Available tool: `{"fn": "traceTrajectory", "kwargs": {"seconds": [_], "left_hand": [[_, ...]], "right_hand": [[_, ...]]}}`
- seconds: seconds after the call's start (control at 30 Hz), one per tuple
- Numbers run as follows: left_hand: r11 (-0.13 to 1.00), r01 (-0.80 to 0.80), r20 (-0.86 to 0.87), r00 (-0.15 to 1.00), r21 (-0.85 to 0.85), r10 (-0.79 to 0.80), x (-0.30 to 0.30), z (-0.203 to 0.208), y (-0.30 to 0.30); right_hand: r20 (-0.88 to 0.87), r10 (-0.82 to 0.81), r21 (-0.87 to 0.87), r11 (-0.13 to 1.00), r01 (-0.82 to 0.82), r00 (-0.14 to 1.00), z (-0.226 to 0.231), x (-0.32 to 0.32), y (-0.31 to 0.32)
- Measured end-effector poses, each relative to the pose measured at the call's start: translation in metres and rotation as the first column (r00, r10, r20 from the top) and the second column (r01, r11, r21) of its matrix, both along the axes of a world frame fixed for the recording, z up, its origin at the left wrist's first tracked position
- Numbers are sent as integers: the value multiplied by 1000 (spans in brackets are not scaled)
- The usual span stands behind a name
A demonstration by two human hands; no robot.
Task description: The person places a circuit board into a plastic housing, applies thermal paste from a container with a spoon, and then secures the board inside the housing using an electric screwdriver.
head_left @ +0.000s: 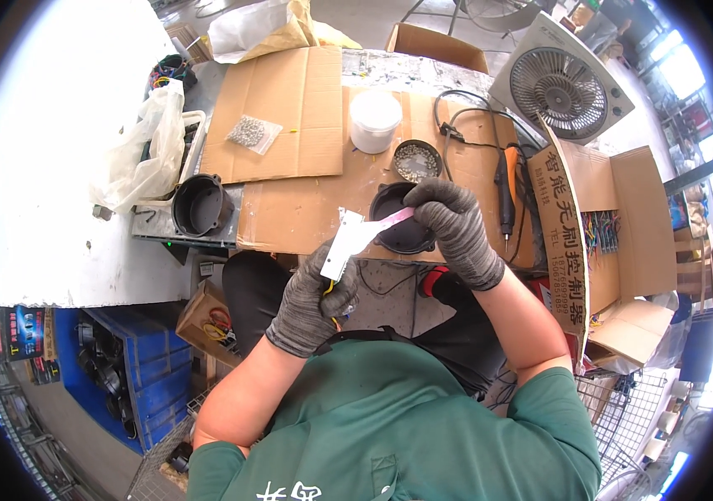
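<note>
"What have you got on the feed?"

"Through my head camera, I have the left hand gripping the lower end of a flat white piece, with a bit of yellow wire showing beside the fingers."

"And the right hand?"

"I see it pinching one end of a pale pink strip; the other end meets the flat white piece."

"Where does that piece sit?"

"Held up between both hands, near the worktop's front edge, just left of an open black cup in my view."

"Anything around it?"

"Beyond the cup I see a dish of small metal parts, with a white tub to its left. Rightward lies an orange and black screwdriver; leftward, a clear bag of small parts rests on a cardboard sheet."
</note>
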State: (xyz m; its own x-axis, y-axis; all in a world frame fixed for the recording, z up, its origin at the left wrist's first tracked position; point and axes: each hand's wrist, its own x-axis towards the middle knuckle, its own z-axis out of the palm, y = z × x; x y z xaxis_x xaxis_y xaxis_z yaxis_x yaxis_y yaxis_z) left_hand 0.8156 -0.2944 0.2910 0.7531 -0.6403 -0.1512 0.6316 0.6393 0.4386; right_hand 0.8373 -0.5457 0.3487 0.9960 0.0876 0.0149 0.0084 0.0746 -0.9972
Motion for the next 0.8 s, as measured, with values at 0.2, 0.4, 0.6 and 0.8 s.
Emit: {"fn": "traceTrajectory", "kwargs": {"seconds": [0.2, 0.4, 0.6, 0.8], "left_hand": [[982, -98, -19, 995, 162, 102, -2, 5, 1], [969, -132, 51, 991, 210, 124, 1, -2, 9], [940, -121, 28, 993, 318, 119, 3, -7, 9], [960, -124, 21, 992, 250, 123, 4, -17, 16]], "right_hand": [[151, -229, -92, 965, 244, 962, 0, 30, -22], [38, -283, -346, 896, 279, 958, 1, 135, -44], [281, 440, -960, 128, 250, 853, -59, 241, -60], [18, 365, -953, 289, -95, 931, -37, 233, -51]]}}
